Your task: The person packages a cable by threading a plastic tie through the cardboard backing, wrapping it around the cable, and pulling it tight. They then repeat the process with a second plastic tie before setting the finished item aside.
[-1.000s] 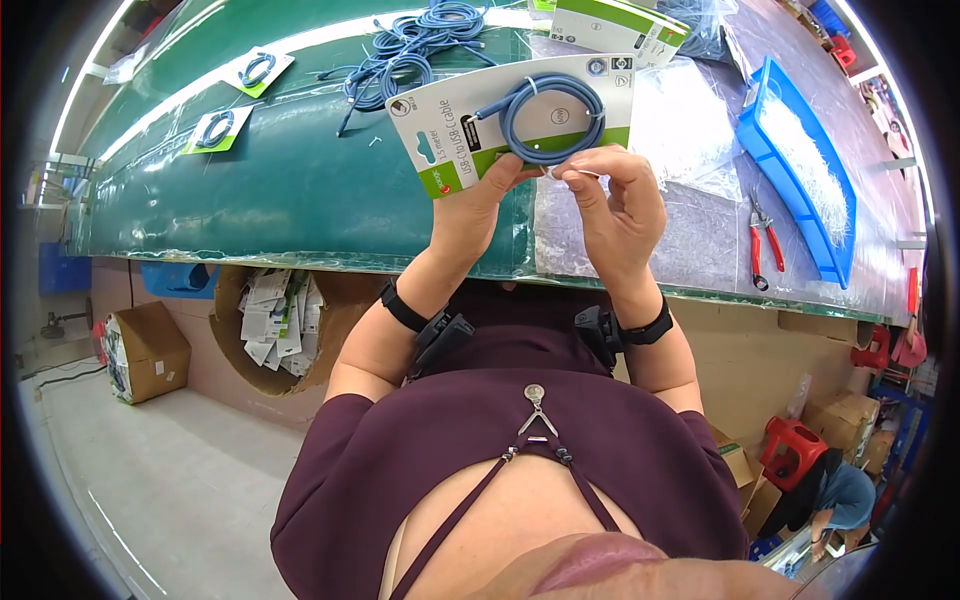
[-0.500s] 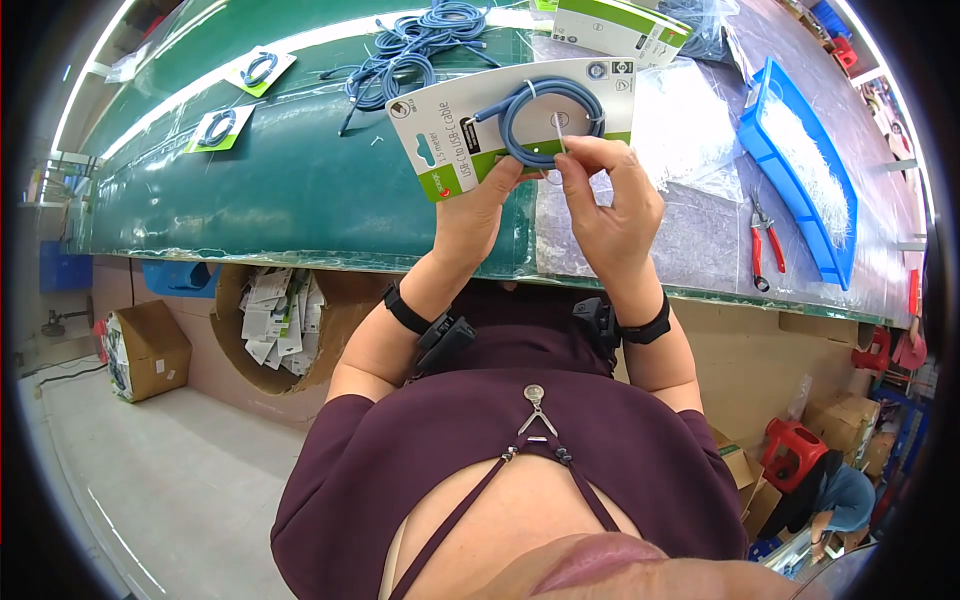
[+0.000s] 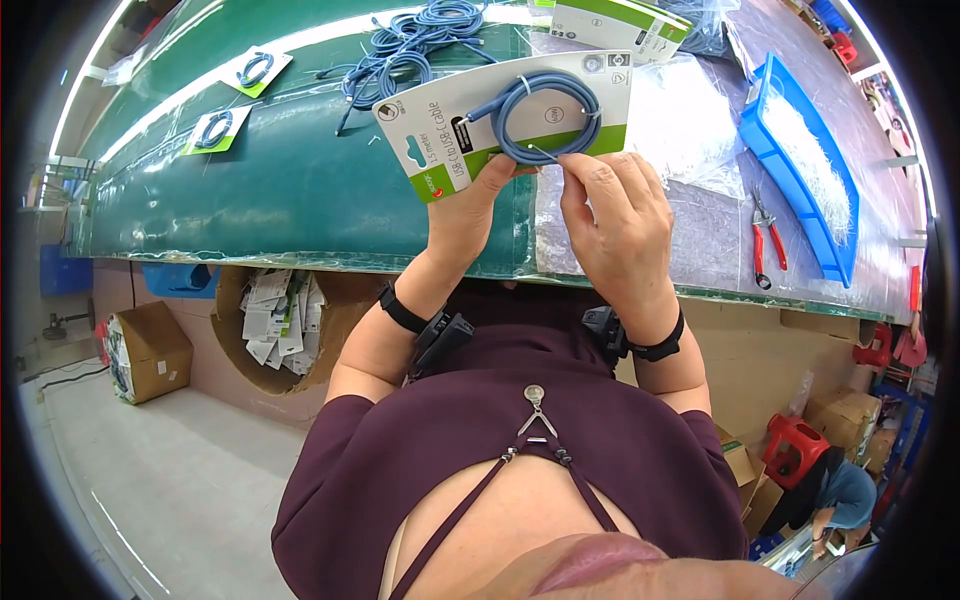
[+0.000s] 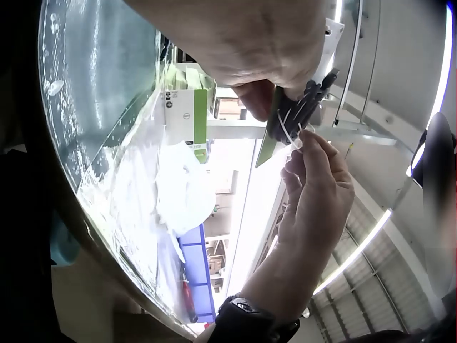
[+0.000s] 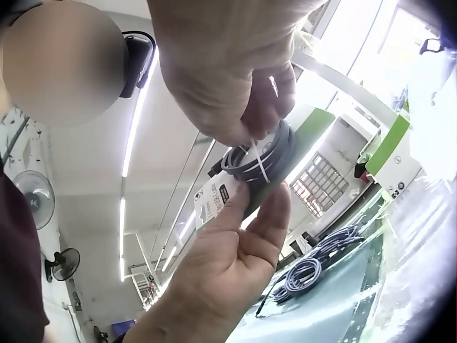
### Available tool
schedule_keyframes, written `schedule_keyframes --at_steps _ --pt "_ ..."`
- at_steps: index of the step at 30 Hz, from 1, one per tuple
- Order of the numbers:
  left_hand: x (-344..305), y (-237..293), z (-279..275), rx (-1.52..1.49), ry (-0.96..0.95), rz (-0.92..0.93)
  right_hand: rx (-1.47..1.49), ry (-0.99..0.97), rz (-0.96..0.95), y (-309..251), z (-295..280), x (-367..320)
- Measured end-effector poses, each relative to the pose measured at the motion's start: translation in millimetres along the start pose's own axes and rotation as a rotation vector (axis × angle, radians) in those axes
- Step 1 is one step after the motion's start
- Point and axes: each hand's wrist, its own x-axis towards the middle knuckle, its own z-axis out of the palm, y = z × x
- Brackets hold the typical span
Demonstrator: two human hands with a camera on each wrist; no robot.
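A white and green card (image 3: 420,120) with a coiled blue cable (image 3: 504,128) on its face is held up above the table. My left hand (image 3: 464,215) pinches the card's lower edge, thumb on the front by the coil. With thumb and fingertips, my right hand (image 3: 622,225) pinches a thin white tie (image 5: 260,161) at the coil's lower side. In the left wrist view the tie (image 4: 285,127) crosses the dark coil beside the right fingertips. Another tie is visible at the top of the coil.
Loose blue cables (image 3: 425,40) lie behind the card, with two carded cables (image 3: 215,130) at left. More cards (image 3: 610,27) lie at the back. At right are a blue tray (image 3: 800,165) of white ties and red-handled cutters (image 3: 768,245).
My right hand has turned, its back now facing up, and the tie end that stood up over the coil now lies low across its lower edge. The card has shifted slightly left.
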Motion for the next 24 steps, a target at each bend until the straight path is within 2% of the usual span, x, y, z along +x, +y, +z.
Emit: schedule_keyframes --at_steps 5,9,14,18,21,22,24 --pt "-3 -4 -7 0.165 0.044 0.061 -0.021 -0.023 -0.016 -3 -2 1" --pt "-8 0 -3 0.266 0.001 0.158 -0.032 -0.041 -0.013 -3 -3 1" --pt "-13 2 -5 0.369 -0.018 0.143 -0.041 -0.068 0.009 -5 -5 1" --pt "-16 -5 -9 0.404 -0.065 0.280 -0.040 -0.066 0.011 -7 -5 1" --pt "-14 0 -12 0.697 -0.098 0.374 -0.007 -0.085 0.035 -10 -6 1" --pt "-12 2 -10 0.696 -0.096 0.376 0.011 -0.095 0.048 -11 -7 0" --pt "-4 7 -7 0.793 -0.212 0.720 0.061 -0.097 0.106 -10 -6 -6"
